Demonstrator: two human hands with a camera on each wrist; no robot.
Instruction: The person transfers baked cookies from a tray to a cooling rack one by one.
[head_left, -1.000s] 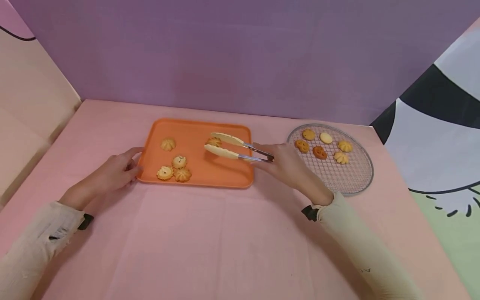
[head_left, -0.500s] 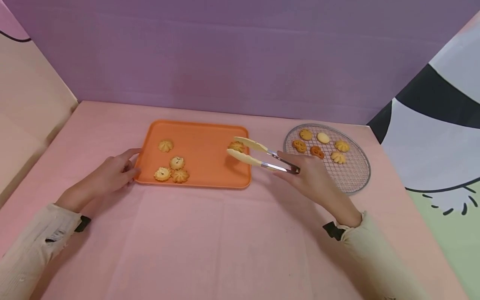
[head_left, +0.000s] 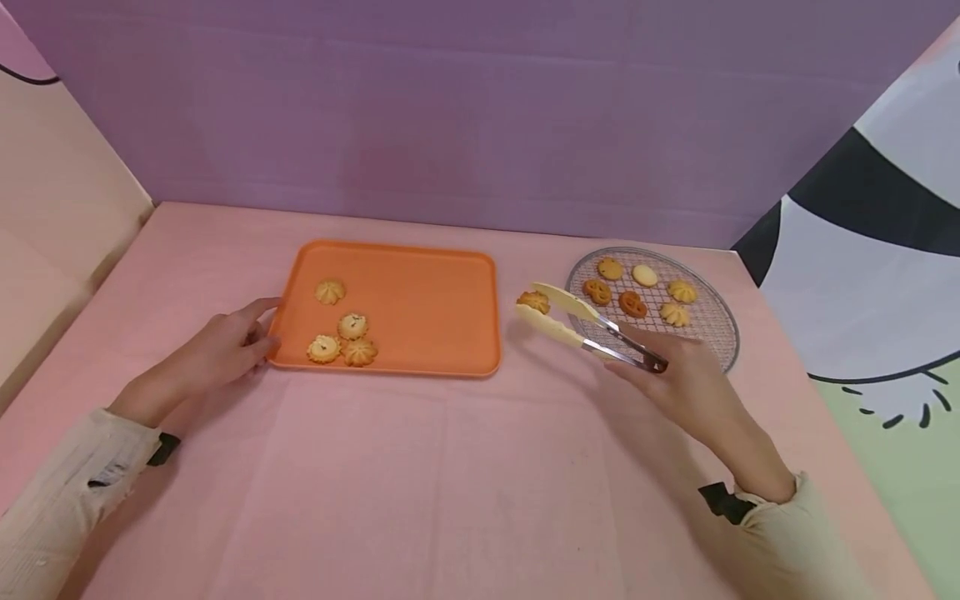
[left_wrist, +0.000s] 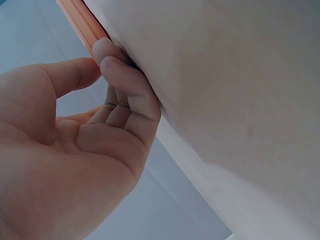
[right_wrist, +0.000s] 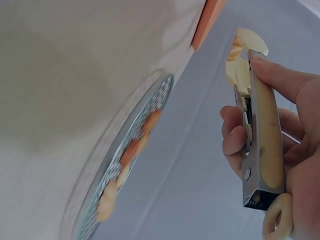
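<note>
My right hand (head_left: 678, 379) grips a pair of metal tongs (right_wrist: 265, 135) with cream tips. Between those tips a ridged golden cookie (head_left: 533, 302) is pinched, in the gap between the orange tray (head_left: 431, 325) and the round wire rack (head_left: 720, 333). At the tray's left edge, my left hand (head_left: 221, 350) pinches the rim; the left wrist view has the thumb and fingertips meeting at the orange rim (left_wrist: 82, 25). Still on the tray are a swirl cookie (head_left: 330, 291), another swirl cookie (head_left: 361, 352) and two pale round cookies (head_left: 324, 348) at its left side.
On the rack lie two pretzel-shaped cookies (head_left: 632, 304), two flower-shaped cookies (head_left: 682, 291), a speckled round cookie (head_left: 610, 268) and a pale oval one (head_left: 645, 275). A purple wall (head_left: 480, 117) stands behind the pink table (head_left: 450, 483).
My right hand has carried the tongs and the pinched cookie rightward, from over the tray past its right edge. My left hand stays at the tray's left rim.
</note>
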